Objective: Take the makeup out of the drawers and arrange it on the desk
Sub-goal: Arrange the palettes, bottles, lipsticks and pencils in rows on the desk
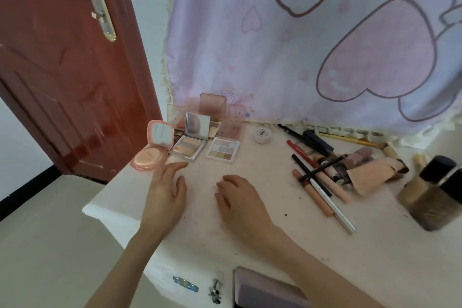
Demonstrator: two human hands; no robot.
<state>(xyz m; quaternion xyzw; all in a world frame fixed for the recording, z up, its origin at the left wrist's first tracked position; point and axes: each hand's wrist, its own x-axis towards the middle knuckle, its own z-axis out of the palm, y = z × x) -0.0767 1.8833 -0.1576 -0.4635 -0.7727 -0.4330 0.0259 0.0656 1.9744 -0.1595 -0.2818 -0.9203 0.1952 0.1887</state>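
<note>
Two hands of mine are out over the front middle of the desk [262,257], both holding nothing. My left hand [166,195] reaches forward from the lower left, palm down, fingers straight and slightly spread, the fingertips [183,164] pointing toward the far left corner and stopping just short of the pink round compact [152,150]. I cannot tell whether that hand touches the surface or hangs just above it. My right hand [241,201] comes in from the lower right, forearm slanting across the desk, palm down, fingers loosely curled with the tips [221,184] at or near the surface.

The makeup is spread along the back of the desk. The pink compact stands open at the left edge, its mirror lid upright. Just beside it sits a white mirrored palette [191,140], also open, then a nine-pan eyeshadow palette [222,149] lying flat. Behind them, tinted clear-lidded palettes [212,107] stand against the patterned curtain [300,45]. A small white jar [262,135] rests near the back, apart from the palettes. To the right, pencils and brushes [322,182] lie crossed in a loose pile, and dark-capped foundation bottles [435,192] stand at the right edge, blurred.
</note>
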